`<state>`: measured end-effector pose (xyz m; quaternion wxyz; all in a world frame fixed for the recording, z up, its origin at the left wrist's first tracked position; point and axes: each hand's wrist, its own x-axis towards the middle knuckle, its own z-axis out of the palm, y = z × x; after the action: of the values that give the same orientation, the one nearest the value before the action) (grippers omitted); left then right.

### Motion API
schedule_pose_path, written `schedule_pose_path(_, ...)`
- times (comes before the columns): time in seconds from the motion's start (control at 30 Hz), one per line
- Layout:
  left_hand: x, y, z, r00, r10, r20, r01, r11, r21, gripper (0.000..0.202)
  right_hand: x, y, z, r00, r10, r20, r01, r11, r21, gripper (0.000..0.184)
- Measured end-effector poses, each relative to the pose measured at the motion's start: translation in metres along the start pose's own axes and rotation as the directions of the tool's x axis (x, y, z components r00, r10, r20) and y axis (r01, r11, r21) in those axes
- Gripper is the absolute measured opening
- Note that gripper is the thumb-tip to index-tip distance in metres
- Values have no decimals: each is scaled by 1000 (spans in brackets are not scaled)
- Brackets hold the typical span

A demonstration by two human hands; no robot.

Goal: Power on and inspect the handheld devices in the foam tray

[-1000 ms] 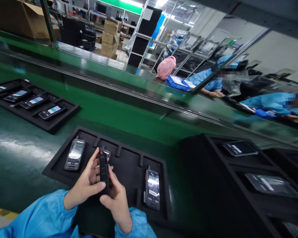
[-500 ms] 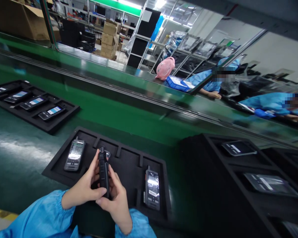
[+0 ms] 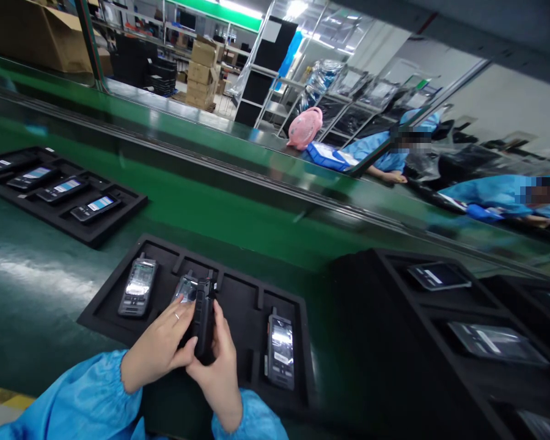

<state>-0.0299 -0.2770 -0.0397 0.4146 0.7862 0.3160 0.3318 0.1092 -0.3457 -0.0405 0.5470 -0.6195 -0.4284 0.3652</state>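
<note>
Between my two hands a black handheld radio [image 3: 204, 318] with a stubby antenna is held on edge, its narrow side facing me. My left hand [image 3: 162, 342] grips it from the left, thumb low on its side and a ring on one finger. My right hand [image 3: 220, 360] wraps its right side. Below it lies a black foam tray [image 3: 238, 299]. One radio [image 3: 138, 286] rests in the tray's left slot, and another radio [image 3: 186, 287] is partly hidden behind my left fingers. A further radio [image 3: 281, 349] sits in the right slot.
Another foam tray [image 3: 119, 211] with several devices lies at the left on the green work surface [image 3: 32, 256]. Stacked black trays [image 3: 371, 330] with wrapped devices stand at the right. Beyond the ledge are a pink fan [image 3: 305, 128] and two people in blue clothing.
The held radio has moved slightly right and turned a little, showing more of its back edge. My left fingers have shifted over its left side, and the radio behind is more visible.
</note>
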Motion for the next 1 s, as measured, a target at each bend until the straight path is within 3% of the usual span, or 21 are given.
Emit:
schedule_pose_path(0.13,2,5,0,999,17,29,-19,998,60,48,0,-1,2,999,-26,27,28,994,-110,83)
schedule_pose_path(0.33,2,8,0,995,-37,88,29,995,93,50,0,-1,4,1000,-26,13,28,989,-144,76)
schedule_pose_path(0.5,0,9,-2,996,-67,54,67,998,4,49,1,-2,1,999,19,33,-17,998,-54,79)
schedule_pose_path(0.63,-2,15,-3,977,-201,73,209,970,-128,49,1,-4,1,999,26,36,-28,998,57,81)
schedule_pose_path(0.73,-2,17,-1,953,-290,90,303,890,-341,51,1,-7,1,998,28,53,-38,979,201,79)
schedule_pose_path(0.83,-2,13,3,946,-315,81,301,753,-585,65,1,-11,0,989,5,147,-59,929,365,78)
schedule_pose_path(1.0,1,8,5,948,-300,102,261,555,-790,101,-2,-17,-4,958,38,284,-146,917,371,79)
